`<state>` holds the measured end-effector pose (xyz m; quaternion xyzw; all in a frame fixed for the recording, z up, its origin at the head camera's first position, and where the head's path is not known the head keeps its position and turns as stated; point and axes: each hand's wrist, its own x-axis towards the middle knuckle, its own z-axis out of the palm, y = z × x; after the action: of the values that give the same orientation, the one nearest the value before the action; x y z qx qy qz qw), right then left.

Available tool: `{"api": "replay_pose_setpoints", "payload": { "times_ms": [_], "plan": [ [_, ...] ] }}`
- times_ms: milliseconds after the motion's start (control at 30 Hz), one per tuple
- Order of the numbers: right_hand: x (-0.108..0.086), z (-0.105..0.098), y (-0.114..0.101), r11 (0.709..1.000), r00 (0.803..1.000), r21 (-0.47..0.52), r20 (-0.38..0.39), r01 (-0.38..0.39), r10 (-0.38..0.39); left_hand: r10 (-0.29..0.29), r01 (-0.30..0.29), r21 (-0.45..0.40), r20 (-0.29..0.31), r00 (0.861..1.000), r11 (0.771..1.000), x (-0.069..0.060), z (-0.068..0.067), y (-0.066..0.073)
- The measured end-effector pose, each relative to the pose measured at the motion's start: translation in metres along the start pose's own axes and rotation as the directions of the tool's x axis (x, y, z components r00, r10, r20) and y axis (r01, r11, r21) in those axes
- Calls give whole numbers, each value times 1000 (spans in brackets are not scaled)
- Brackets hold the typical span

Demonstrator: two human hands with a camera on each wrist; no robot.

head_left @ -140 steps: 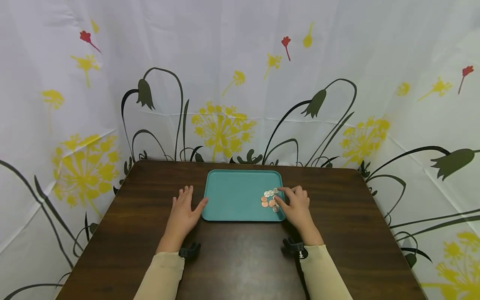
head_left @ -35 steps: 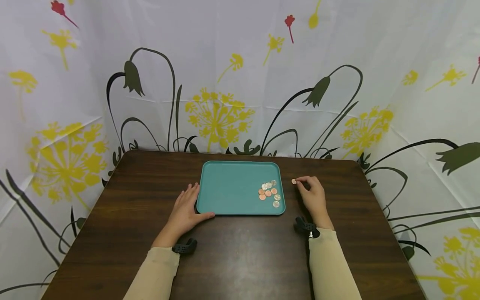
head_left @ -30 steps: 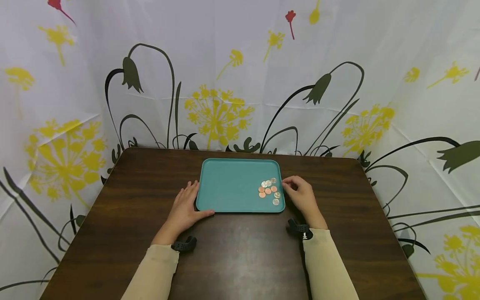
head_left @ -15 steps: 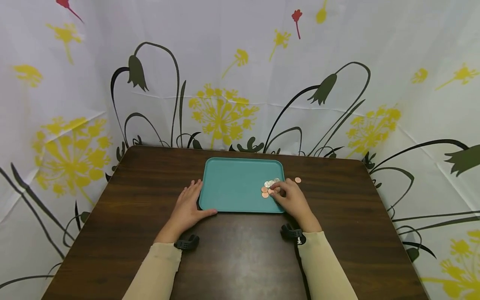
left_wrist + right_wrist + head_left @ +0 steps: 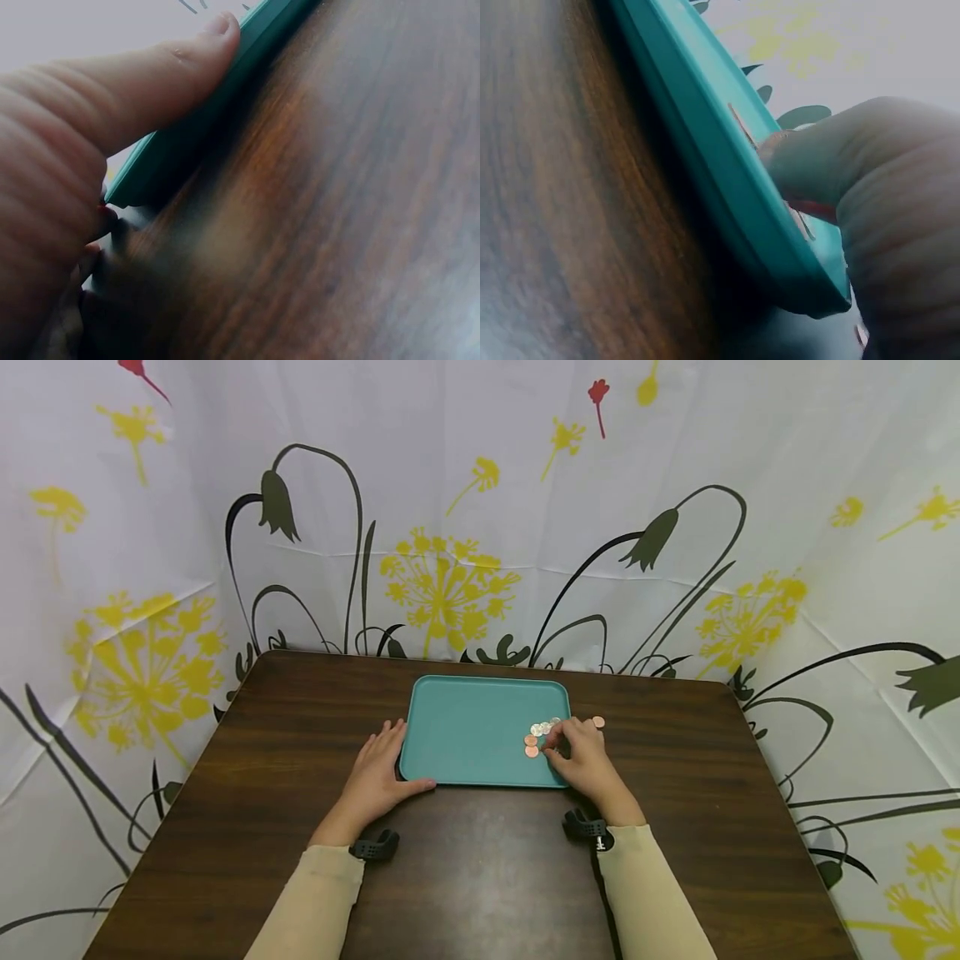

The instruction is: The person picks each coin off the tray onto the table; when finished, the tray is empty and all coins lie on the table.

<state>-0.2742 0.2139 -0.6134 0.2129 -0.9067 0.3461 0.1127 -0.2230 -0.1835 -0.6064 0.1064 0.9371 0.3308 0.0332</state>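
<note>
In the head view, a teal tray (image 5: 465, 727) lies on the table with copper and silver coins on its right part. Two copper coins (image 5: 531, 746) and a group of silver coins (image 5: 541, 728) show left of my right hand (image 5: 588, 762). Its thumb and index finger pinch a copper coin low over the tray, mostly hidden by the fingertips; other coins are under the hand. Outside the tray's right side, one copper coin (image 5: 598, 722) rests on the table. My left hand (image 5: 372, 785) lies at the tray's front left corner, fingers extended, thumb along the front rim.
The dark wooden table (image 5: 480, 877) extends around the tray on every side. A white curtain (image 5: 465, 427) with printed flowers hangs behind the table's far edge. Dark bands (image 5: 375, 846) with cameras sit on both wrists.
My right hand set a copper coin on the table right of the tray, then moved back left over the coins and took hold of another copper one. The left hand stays at the corner.
</note>
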Motion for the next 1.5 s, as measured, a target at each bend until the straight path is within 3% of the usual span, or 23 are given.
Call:
{"api": "replay_pose_setpoints", "payload": {
  "times_ms": [133, 233, 300, 400, 533, 600, 700, 867, 1133, 1500],
  "plan": [
    [-1, -4, 2, 999, 994, 51, -105, 8, -3, 3, -3, 21, 0, 1000, 1000, 1, 0, -3],
    [-4, -13, 9, 996, 965, 76, -255, -50, 68, 2, -2, 24, 4, 1000, 1000, 0, 1, -4],
    [-8, -20, 16, 988, 927, 98, -347, -117, 144, 0, 0, 15, 8, 1000, 1000, 0, 1, -3],
    [-12, -33, 27, 956, 851, 155, -436, -248, 291, -1, 1, 3, 2, 1000, 1000, -1, 2, -1],
    [-18, -50, 37, 904, 756, 177, -499, -388, 422, 2, -2, -3, -10, 1000, 1000, -1, 2, 0],
    [-21, -54, 41, 884, 728, 165, -513, -438, 456, 1, -1, 0, -8, 1000, 1000, -1, 2, 0],
    [-24, -56, 45, 868, 727, 152, -489, -473, 482, -2, 2, 7, -1, 1000, 1000, -1, 2, 0],
    [-24, -54, 49, 861, 754, 112, -435, -497, 492, -2, 2, 3, -2, 1000, 1000, -1, 2, -1],
    [-19, -51, 48, 838, 759, 57, -394, -542, 518, -1, 1, 3, -4, 1000, 1000, -2, 0, -2],
    [-20, -55, 49, 834, 794, -27, -325, -551, 514, 6, -6, 17, 0, 1000, 1000, -2, 0, 0]
  ]
}}
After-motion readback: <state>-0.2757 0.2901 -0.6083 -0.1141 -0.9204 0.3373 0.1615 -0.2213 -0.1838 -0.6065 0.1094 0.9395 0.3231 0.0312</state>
